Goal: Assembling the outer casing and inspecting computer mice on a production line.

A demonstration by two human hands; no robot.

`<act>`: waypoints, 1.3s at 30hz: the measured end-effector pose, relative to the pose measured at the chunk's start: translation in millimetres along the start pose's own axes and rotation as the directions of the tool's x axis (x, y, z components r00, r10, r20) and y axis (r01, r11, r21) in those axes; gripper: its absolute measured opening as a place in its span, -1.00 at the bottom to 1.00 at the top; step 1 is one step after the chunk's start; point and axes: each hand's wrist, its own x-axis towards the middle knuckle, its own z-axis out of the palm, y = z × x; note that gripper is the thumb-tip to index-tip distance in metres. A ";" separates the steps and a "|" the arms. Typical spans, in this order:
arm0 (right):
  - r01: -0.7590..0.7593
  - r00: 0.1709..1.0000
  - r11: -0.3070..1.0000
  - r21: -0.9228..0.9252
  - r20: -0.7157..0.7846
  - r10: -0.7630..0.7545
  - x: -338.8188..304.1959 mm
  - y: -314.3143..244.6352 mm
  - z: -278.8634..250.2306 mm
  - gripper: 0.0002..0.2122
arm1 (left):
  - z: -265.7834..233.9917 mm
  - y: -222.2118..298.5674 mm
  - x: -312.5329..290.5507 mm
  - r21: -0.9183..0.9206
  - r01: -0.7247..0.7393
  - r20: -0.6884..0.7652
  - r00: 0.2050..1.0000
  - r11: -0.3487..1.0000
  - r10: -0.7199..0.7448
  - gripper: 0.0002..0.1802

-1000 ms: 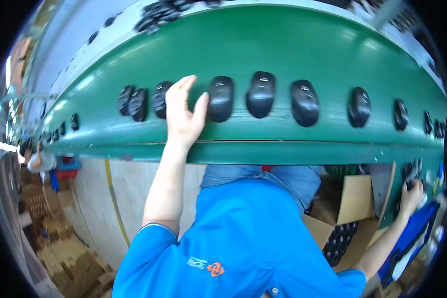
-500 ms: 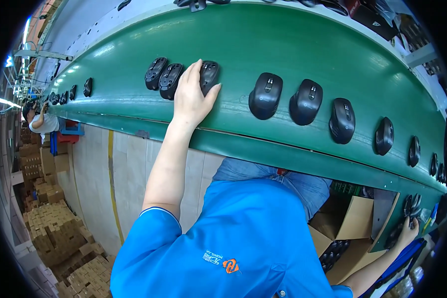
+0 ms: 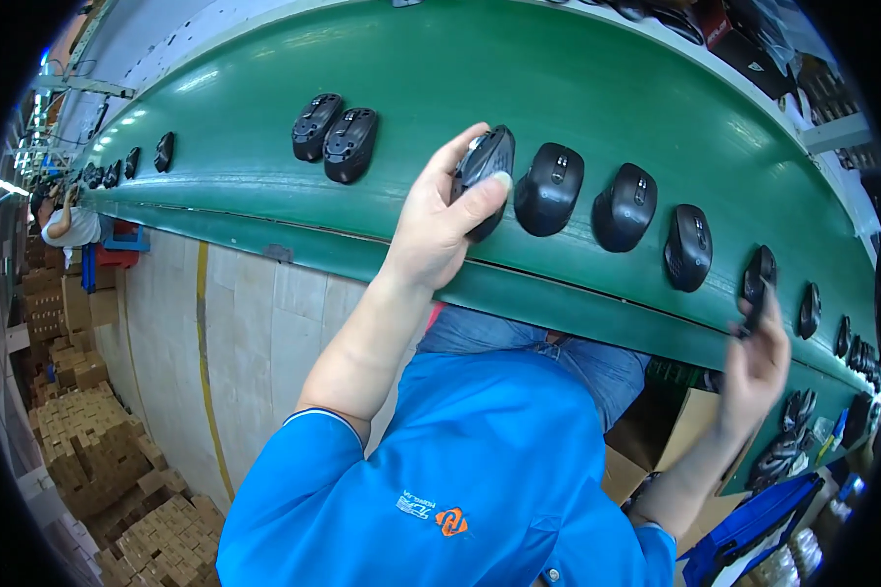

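Note:
My left hand point(image 3: 431, 225) is closed around a black computer mouse point(image 3: 489, 174), lifted and tilted on its side above the green belt point(image 3: 440, 68). Its thumb presses on the near side of the mouse. At the right, my right hand point(image 3: 759, 362), blurred by motion, pinches a small dark part point(image 3: 751, 315) whose exact kind I cannot make out. Just beyond it stands another black mouse point(image 3: 760, 269). Right of my left hand sit more black mice, the closest being a mouse point(image 3: 550, 191) with a scroll wheel. Two mice with recesses on top, a mouse point(image 3: 316, 127) and its neighbour point(image 3: 350, 145), lie to the left.
Several mice line the belt toward both ends. Dark parts point(image 3: 783, 450) lie on a side surface at lower right, beside a blue bin point(image 3: 754, 533). An open cardboard box point(image 3: 690, 426) stands below the belt. Stacked cartons point(image 3: 88, 440) and another person point(image 3: 69, 225) are at left.
My left hand has picked its mouse up off the belt and moved right, tilting it. My right hand has come from the lower-right parts up toward the belt, carrying a dark part.

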 end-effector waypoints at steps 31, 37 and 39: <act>0.223 0.944 0.969 -0.106 0.271 -0.188 0.9 -51.0 201.4 -0.64 | 19.3 -17.7 -21.8 -0.129 -0.002 0.059 0.998 0.992 0.010 -0.28; 0.090 0.973 0.996 0.023 0.212 -0.092 -2.1 -46.0 205.0 -0.62 | 18.3 -11.0 -23.1 -0.240 0.049 0.109 0.994 0.970 -0.023 -0.27; 0.032 0.980 0.996 0.081 0.195 -0.047 -3.0 -46.1 205.3 -0.61 | 14.0 -12.5 -23.0 -0.278 0.078 0.105 0.993 0.957 -0.051 -0.28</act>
